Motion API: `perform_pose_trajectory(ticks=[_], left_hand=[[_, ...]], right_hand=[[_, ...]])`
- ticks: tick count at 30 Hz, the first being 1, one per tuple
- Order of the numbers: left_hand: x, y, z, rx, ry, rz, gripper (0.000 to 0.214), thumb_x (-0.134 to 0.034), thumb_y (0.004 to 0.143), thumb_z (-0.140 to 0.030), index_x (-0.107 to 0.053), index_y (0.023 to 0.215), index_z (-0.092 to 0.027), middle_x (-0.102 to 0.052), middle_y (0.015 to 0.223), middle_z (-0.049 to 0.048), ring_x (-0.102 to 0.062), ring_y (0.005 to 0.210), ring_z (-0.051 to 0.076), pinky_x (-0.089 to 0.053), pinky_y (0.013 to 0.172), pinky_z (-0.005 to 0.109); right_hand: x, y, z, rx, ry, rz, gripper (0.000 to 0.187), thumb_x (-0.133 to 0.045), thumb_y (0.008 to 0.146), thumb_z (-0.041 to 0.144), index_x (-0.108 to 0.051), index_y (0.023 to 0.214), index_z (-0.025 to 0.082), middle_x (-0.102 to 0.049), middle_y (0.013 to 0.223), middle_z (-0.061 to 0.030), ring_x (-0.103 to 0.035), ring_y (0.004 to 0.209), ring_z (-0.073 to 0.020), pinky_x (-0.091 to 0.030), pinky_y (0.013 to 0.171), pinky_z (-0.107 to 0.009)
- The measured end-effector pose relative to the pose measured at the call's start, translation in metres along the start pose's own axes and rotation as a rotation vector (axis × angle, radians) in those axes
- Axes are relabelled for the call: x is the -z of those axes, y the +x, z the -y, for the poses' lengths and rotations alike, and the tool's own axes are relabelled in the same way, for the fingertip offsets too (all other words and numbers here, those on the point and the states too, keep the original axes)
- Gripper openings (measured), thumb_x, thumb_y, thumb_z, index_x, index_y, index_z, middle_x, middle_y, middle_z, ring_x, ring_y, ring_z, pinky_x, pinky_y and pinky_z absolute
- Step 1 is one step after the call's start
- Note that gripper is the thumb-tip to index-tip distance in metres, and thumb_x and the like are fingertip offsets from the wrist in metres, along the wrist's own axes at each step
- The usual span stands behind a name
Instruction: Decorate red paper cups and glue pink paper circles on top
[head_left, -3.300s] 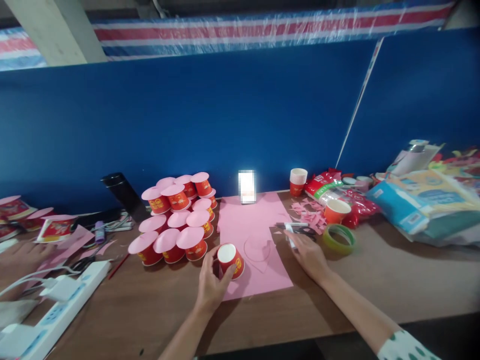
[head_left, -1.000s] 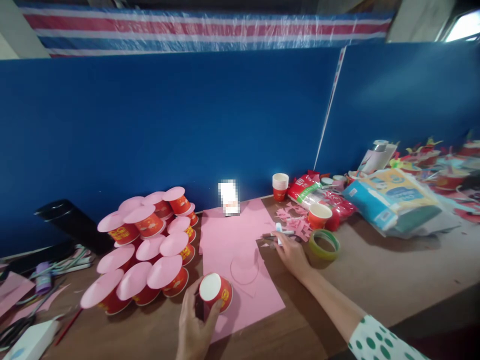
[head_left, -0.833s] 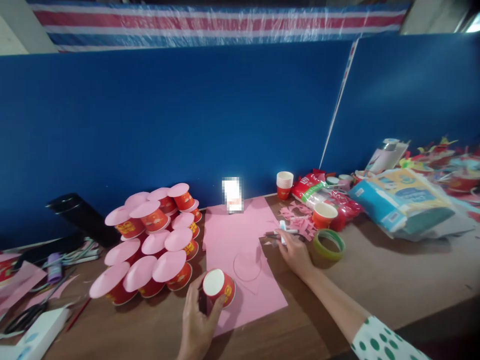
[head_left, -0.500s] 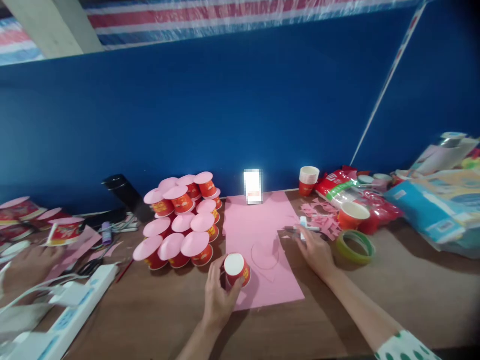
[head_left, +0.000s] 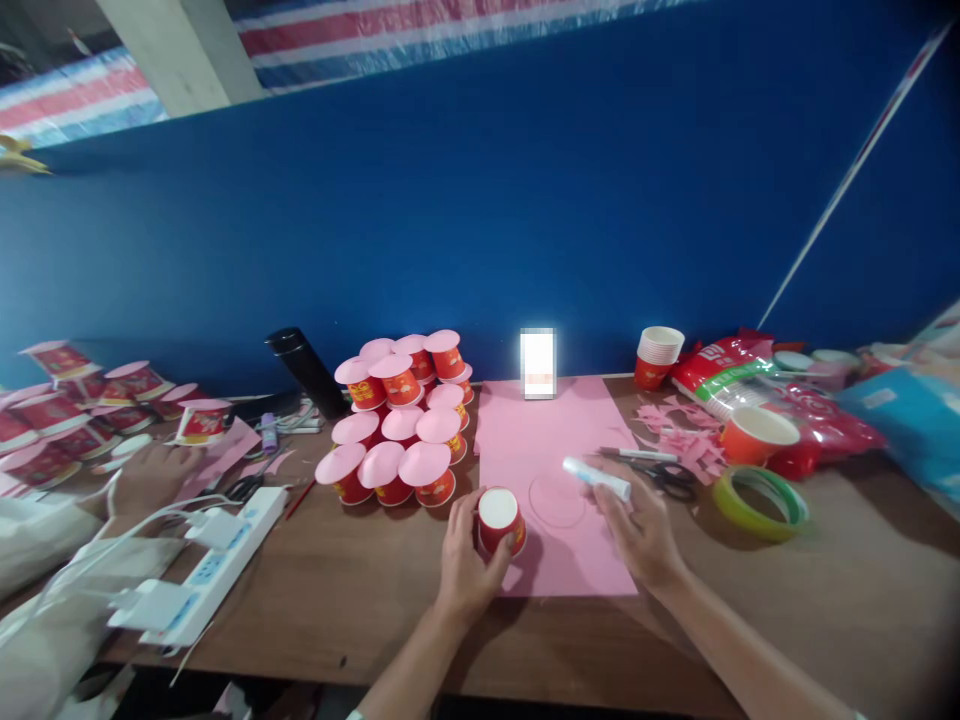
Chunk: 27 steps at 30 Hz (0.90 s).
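One red paper cup (head_left: 511, 532), in the head view, stands upside down at the near left edge of the pink paper (head_left: 540, 435), within the curve of the left hand (head_left: 469, 565), whose thumb and fingers grasp its sides. The half-closed right hand (head_left: 643, 528) grips a white tube (head_left: 598, 479) over the paper.
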<state>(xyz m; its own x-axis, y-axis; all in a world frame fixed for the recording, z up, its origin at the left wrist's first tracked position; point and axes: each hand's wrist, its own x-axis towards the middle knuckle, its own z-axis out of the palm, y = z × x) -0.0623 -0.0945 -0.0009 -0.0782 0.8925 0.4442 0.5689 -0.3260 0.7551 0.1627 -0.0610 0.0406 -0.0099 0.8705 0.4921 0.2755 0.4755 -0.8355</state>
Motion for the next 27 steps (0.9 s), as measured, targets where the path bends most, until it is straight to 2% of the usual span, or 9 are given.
perform_pose_trajectory(ticks=[2,7,10,14,19,27], left_hand=[[-0.001,0.000,0.000,0.003,-0.004,-0.016,0.055,-0.063,0.074,-0.030,-0.043,0.123,-0.017,-0.051,0.119,0.0141,-0.050,0.112,0.027,-0.043,0.094,0.043],[-0.005,-0.001,0.005,0.078,-0.053,-0.024,0.062,-0.068,0.070,-0.034,-0.041,0.123,-0.017,-0.052,0.118,0.0135,-0.054,0.108,0.026,-0.046,0.090,0.040],[-0.007,-0.001,0.006,0.119,-0.081,-0.018,0.060,-0.069,0.069,-0.034,-0.042,0.120,-0.017,-0.054,0.114,0.0122,-0.056,0.101,0.024,-0.048,0.086,0.038],[-0.007,0.000,0.003,0.109,-0.087,-0.012,0.054,-0.067,0.070,-0.032,-0.044,0.116,-0.018,-0.056,0.109,0.0113,-0.057,0.099,0.024,-0.048,0.085,0.038],[-0.005,0.001,-0.001,0.087,-0.083,-0.013,0.051,-0.067,0.070,-0.029,-0.045,0.115,-0.018,-0.056,0.108,0.0101,-0.056,0.099,0.023,-0.047,0.085,0.037],[-0.005,0.001,-0.002,0.089,-0.086,-0.017,0.050,-0.068,0.070,-0.031,-0.046,0.113,-0.018,-0.056,0.106,0.0101,-0.056,0.096,0.022,-0.047,0.083,0.036]], right_hand=[[-0.012,-0.008,-0.002,-0.049,0.109,0.018,0.030,-0.049,0.090,0.033,-0.057,0.114,0.019,-0.068,0.098,-0.0089,-0.067,0.074,-0.0169,-0.057,0.066,-0.029],[-0.035,-0.024,-0.011,-0.063,0.205,0.056,0.024,-0.055,0.086,0.034,-0.061,0.106,0.021,-0.067,0.100,-0.0084,-0.067,0.080,-0.0184,-0.057,0.065,-0.028],[-0.042,-0.029,-0.014,-0.140,0.199,0.079,0.024,-0.055,0.086,0.035,-0.061,0.104,0.021,-0.068,0.093,-0.0070,-0.066,0.079,-0.0184,-0.056,0.060,-0.026],[-0.043,-0.030,-0.014,-0.196,0.186,0.101,0.024,-0.053,0.087,0.033,-0.056,0.108,0.021,-0.066,0.093,-0.0062,-0.065,0.078,-0.0160,-0.056,0.061,-0.023],[-0.045,-0.032,-0.016,-0.164,0.136,0.112,0.021,-0.055,0.086,0.031,-0.056,0.104,0.020,-0.064,0.097,-0.0066,-0.064,0.082,-0.0165,-0.055,0.065,-0.023],[-0.049,-0.030,-0.011,-0.044,0.076,0.112,0.018,-0.056,0.084,0.026,-0.059,0.102,0.022,-0.066,0.091,-0.0045,-0.063,0.076,-0.0153,-0.054,0.067,-0.023]])
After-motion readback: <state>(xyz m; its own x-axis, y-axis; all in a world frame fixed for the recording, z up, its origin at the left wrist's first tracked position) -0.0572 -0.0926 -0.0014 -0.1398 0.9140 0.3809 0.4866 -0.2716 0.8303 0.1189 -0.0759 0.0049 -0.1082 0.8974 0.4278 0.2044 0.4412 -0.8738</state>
